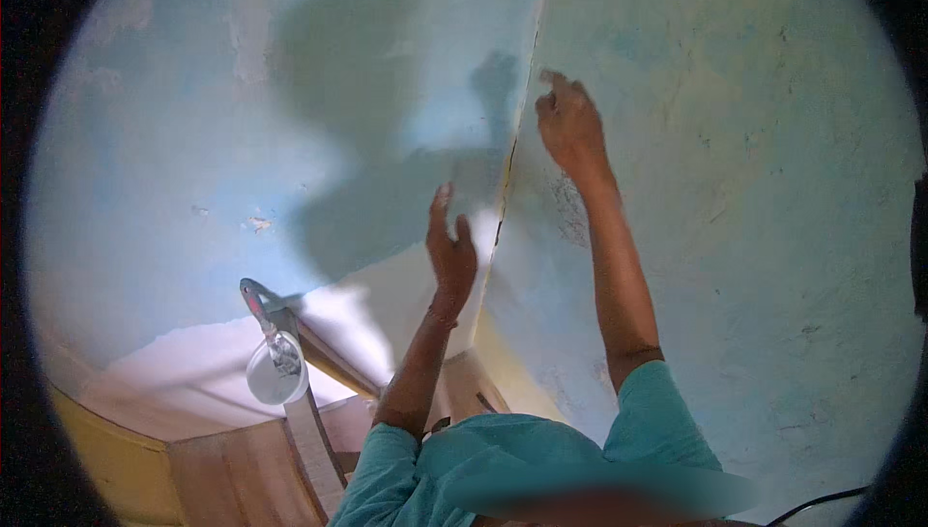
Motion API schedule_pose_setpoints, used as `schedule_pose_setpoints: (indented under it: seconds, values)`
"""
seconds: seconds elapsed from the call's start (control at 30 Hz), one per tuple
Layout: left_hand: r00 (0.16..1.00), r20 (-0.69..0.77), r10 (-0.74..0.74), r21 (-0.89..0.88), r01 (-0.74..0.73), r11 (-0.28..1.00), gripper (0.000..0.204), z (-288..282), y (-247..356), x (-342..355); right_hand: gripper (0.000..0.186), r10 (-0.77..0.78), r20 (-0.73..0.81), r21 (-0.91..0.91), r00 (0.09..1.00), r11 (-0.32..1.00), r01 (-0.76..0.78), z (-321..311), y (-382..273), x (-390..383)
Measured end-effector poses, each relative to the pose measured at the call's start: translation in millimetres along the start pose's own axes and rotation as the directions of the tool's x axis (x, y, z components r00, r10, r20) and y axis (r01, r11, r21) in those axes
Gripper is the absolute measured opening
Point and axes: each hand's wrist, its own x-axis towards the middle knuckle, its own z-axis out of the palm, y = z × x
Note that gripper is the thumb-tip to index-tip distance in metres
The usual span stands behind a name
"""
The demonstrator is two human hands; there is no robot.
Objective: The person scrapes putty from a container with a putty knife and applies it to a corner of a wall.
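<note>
1. Corner seam [511,155] runs down the middle of the view, where the left wall [193,140] meets the right wall [754,189]; a dark, uneven crack shows along part of it, between the two hands.
2. Left hand [451,256] is raised just left of the seam, loosely open, with one finger pointing up and the thumb held apart; nothing shows in its grasp. A thin dark band circles the wrist.
3. Right hand [572,131] is higher, just right of the seam, its fingers partly bent and slightly blurred. I cannot tell whether something small sits between the fingertips, nor whether either hand touches the wall.
4. White bucket [266,387] stands at lower left, well apart from the hands, near the top of a wooden post [311,435].
5. Scraper [253,300] leans in that bucket, grey handle sticking up past the rim, smeared blade reaching inside.
6. Both walls are patchy pale blue-green; the left one turns white along its lower part, and a broad shadow falls across it.
7. Black cable [817,503] curves at lower right, beyond the person's teal shirt [522,440].
</note>
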Motion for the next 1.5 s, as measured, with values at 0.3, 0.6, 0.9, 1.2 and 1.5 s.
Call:
schedule_pose_setpoints:
  seconds: [0.3,0.6,0.9,1.2,1.5]
  values:
    - [0.981,0.145,0.131,-0.352,-0.073,0.933,0.041,52.9,24.4,48.4,0.044,0.036,0.07,-0.448,0.997,0.894,0.0,0.9,35.6,53.4]
    - [0.965,0.259,0.035,-0.331,0.055,0.942,0.041,51.3,-7.9,66.7,0.047,-0.057,0.113,-0.69,0.992,0.714,0.119,40.8,30.0,75.2]
    - [0.957,0.289,0.02,-0.363,0.091,0.927,0.041,46.8,-25.5,71.6,0.048,-0.153,0.056,-0.764,0.987,0.63,0.141,62.5,41.0,96.4]
    - [0.948,0.318,0.002,-0.42,0.139,0.897,0.043,58.0,-43.3,78.3,0.049,-0.11,0.087,-0.765,0.99,0.63,0.137,68.9,34.8,108.8]
    - [0.949,0.315,-0.033,-0.491,0.192,0.85,0.042,76.4,-61.2,71.7,0.043,-0.029,0.209,-0.692,0.977,0.702,0.169,77.2,27.6,98.3]
